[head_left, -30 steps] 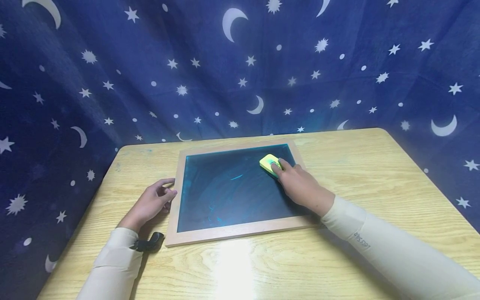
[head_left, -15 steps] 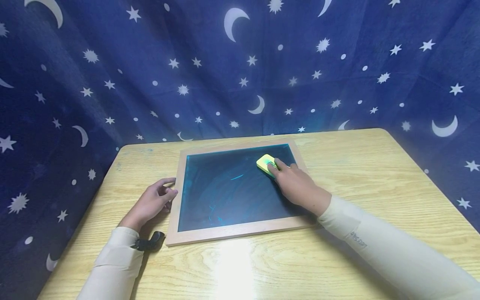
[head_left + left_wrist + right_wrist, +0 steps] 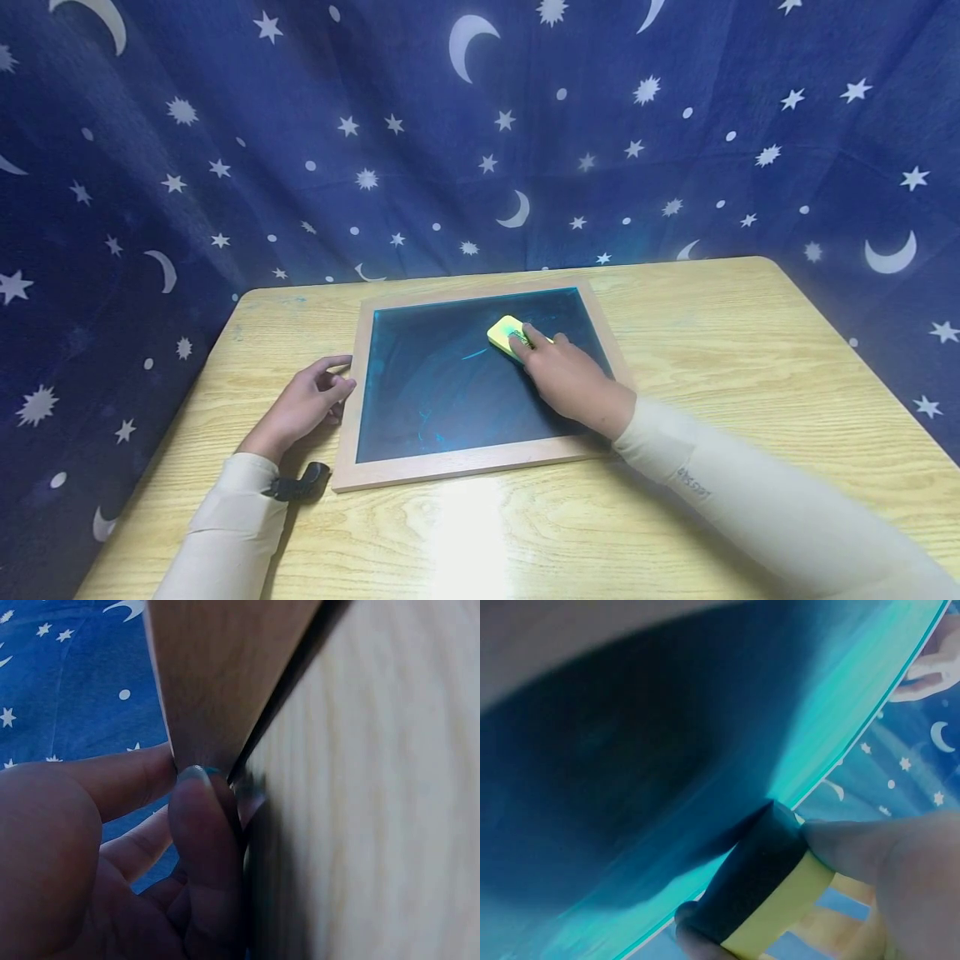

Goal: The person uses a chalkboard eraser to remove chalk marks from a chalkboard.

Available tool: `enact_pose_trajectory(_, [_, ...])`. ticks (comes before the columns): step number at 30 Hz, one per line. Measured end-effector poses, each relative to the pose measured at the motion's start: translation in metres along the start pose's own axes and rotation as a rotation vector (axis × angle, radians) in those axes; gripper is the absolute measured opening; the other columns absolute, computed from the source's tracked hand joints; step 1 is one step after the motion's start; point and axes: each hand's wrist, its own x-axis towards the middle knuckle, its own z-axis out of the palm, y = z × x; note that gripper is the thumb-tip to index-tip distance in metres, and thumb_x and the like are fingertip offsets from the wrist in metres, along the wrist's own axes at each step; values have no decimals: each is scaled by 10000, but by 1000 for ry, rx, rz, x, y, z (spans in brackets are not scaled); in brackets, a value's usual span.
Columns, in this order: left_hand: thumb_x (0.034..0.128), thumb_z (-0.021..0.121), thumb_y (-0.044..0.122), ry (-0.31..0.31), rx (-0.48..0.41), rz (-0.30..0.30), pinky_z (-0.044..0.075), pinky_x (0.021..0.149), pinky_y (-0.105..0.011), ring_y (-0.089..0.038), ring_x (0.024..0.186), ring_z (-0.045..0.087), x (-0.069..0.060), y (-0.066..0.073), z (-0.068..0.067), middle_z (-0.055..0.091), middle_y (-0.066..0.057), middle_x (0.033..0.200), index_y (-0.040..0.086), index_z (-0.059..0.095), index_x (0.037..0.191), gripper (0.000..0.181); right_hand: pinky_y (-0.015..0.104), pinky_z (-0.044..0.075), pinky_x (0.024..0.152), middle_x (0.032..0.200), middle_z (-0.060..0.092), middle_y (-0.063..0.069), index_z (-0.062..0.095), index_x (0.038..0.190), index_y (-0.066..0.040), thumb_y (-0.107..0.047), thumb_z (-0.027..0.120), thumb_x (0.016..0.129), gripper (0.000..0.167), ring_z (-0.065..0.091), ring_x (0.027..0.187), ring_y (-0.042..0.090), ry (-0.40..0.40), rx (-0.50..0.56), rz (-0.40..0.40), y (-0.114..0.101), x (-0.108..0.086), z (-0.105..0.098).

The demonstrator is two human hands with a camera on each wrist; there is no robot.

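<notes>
A wood-framed chalkboard (image 3: 442, 375) lies flat on the table. On its upper middle part, my right hand (image 3: 573, 387) grips a yellow chalkboard eraser (image 3: 504, 328) between thumb and fingers. The right wrist view shows the eraser's dark felt side (image 3: 754, 874) facing the board. Just left of it runs a short blue chalk streak (image 3: 475, 354); fainter blue marks (image 3: 430, 429) lie near the board's lower left. My left hand (image 3: 303, 404) rests at the left side of the frame. In the left wrist view its fingertips touch the frame's outer side (image 3: 217, 682), loosely bent.
The light wood table (image 3: 750, 358) extends around the board. A black strap with a small mount (image 3: 303, 483) sits on the left wrist beside the frame's near corner. Behind the table hangs a blue curtain (image 3: 420, 108) with stars and moons.
My right hand has slid the eraser leftward across the board, closer to the blue streak. The left hand and the chalkboard have stayed in place.
</notes>
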Motion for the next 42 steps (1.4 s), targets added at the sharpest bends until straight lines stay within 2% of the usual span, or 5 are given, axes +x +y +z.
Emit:
enact_pose_trajectory(13, [1038,549,231,6,11,10,567,664,-305,-193,740,628,1,1,0,617,-167,1039,19,360,1517,556,533,585,834,1490,465,261,504,1459,-71,30,538,990,481,634,1034,541,-24,4,-80,-26,2,0])
enact_pose_trajectory(22, [1039,549,219,8,3,8,564,654,-305,-193,739,612,1,1,0,605,-159,1037,17,355,1517,554,507,592,829,1514,462,200,489,1479,-124,23,521,1002,500,636,1083,501,-36,1,-108,-44,-4,-1])
enact_pose_trajectory(29, [1038,551,231,9,7,4,562,654,-303,-189,745,610,1,1,1,606,-157,1043,20,355,1519,561,456,606,783,1499,488,179,496,1472,-129,30,613,938,570,662,1023,444,10,-42,-184,-59,-14,1])
enact_pose_trajectory(42, [1040,547,237,5,8,4,567,666,-307,-191,743,629,0,3,0,616,-174,1050,21,354,1522,562,444,612,753,1467,515,195,512,1462,-120,28,591,943,546,685,966,417,22,-66,-204,-56,-12,0])
